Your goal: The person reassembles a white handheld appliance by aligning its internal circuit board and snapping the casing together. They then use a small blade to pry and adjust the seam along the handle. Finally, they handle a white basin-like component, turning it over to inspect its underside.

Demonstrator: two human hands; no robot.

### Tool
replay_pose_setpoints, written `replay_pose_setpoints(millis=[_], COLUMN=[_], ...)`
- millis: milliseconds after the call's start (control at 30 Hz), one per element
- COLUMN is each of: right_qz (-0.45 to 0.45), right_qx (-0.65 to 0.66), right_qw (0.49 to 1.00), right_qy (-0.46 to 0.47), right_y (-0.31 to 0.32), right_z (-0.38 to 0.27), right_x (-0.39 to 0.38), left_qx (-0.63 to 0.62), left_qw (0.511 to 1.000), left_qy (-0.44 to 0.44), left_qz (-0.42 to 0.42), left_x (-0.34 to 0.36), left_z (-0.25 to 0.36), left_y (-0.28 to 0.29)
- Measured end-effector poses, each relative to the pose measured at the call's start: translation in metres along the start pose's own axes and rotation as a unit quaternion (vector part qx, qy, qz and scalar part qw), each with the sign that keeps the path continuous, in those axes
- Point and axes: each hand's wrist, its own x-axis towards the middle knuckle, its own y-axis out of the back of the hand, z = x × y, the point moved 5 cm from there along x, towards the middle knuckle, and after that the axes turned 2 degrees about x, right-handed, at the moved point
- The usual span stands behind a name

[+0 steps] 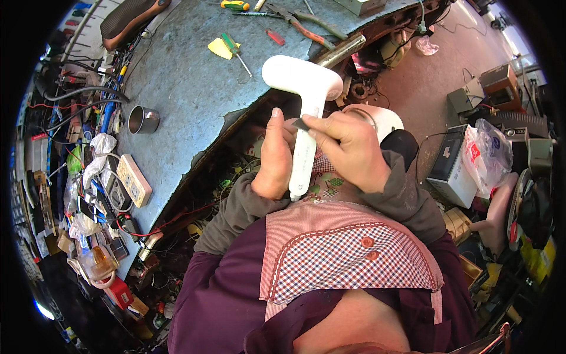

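Note:
A white hair dryer (302, 74) stands in front of my chest, its barrel up and its handle pointing down toward my apron (354, 253). My left hand (274, 159) holds the handle from the left, thumb raised and fingers mostly hidden behind it. Between the thumb and fingertips of my right hand (356, 147) is a small dark, flat, pointed piece (300, 124). It lies against the upper handle; whether its tip is in a seam I cannot tell.
On the blue workbench (183, 100) lie a green screwdriver (237, 54), a red-handled pair of pliers (306, 30) and a metal cup (143, 120). A power strip (134, 180) sits at its left edge amid cables. Boxes and plastic bags (486, 153) crowd the floor at right.

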Motion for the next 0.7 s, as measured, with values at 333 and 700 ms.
replay_pose_setpoints(millis=[333, 700], right_qz=[-0.004, -0.069], right_qx=[0.215, 0.246], right_qw=[0.968, 0.964], right_qy=[-0.130, -0.075], right_y=[0.005, 0.006], right_z=[0.013, -0.003], right_x=[-0.008, -0.010], left_qx=[-0.087, 0.009], left_qw=[0.992, 0.998], left_qy=[0.068, -0.032], left_qz=[-0.066, -0.057], left_x=[0.004, -0.016], left_z=[-0.001, 0.028], left_y=[-0.013, -0.022])
